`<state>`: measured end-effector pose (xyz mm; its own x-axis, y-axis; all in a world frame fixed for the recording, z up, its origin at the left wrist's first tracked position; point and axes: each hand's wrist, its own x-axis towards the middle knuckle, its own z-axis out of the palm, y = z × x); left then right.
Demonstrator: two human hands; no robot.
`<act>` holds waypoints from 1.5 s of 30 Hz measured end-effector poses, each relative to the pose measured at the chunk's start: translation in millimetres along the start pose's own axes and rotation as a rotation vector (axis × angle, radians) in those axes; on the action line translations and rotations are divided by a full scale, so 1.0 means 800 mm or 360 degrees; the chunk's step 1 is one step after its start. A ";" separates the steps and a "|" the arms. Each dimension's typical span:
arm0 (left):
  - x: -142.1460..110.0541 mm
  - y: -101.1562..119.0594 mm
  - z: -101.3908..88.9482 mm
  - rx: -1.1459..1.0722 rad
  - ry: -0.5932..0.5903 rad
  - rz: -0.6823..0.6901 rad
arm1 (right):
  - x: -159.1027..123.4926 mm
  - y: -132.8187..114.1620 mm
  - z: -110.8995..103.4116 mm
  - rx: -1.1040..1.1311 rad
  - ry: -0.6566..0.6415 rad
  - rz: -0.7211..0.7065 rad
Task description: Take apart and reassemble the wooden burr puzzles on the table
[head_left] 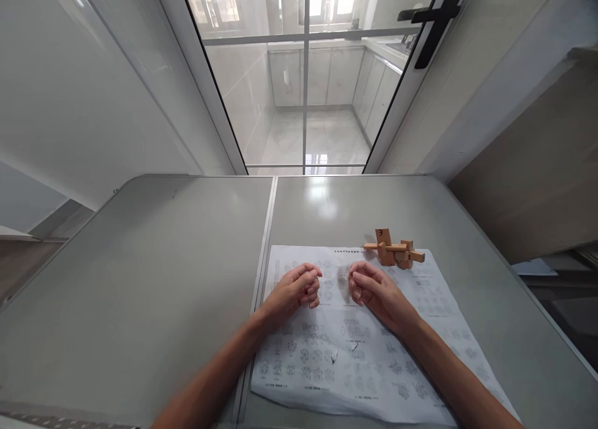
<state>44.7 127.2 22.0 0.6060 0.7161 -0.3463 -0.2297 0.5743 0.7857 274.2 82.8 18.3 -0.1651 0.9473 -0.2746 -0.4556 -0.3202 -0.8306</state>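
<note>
My left hand rests over a large printed paper sheet, its fingers curled into a loose fist with nothing showing in it. Facing it, a short gap away, my right hand is closed the same way, and no object shows between its fingers. Just beyond the right hand, a small cluster of wooden puzzle pieces sits at the sheet's far edge. One flat piece in it stands up and bears a dark mark. Rows of small diagrams cover the paper, which has small tears in its lower middle.
The grey folding table has a metal seam running front to back, left of the paper. Past its far edge stands a glass door with a black handle. Dark stacked items are at the lower right.
</note>
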 end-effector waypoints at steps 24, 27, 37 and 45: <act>-0.002 -0.001 0.003 0.0054 0.0020 0.0006 | 0.005 0.009 -0.008 0.0068 -0.0023 -0.0014; -0.003 0.000 0.004 0.0060 0.0014 0.0012 | 0.006 0.011 -0.010 0.0078 -0.0034 -0.0018; -0.003 0.000 0.003 0.0066 0.0024 -0.0003 | 0.009 0.015 -0.013 0.0121 -0.0088 -0.0061; 0.000 -0.003 -0.002 0.0063 0.0009 0.0001 | 0.006 0.015 -0.021 0.0442 -0.0349 -0.0161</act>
<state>44.2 126.1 19.3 0.6016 0.7188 -0.3484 -0.1996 0.5576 0.8057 282.6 83.6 -0.7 -0.2769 0.9589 -0.0625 -0.6943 -0.2446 -0.6768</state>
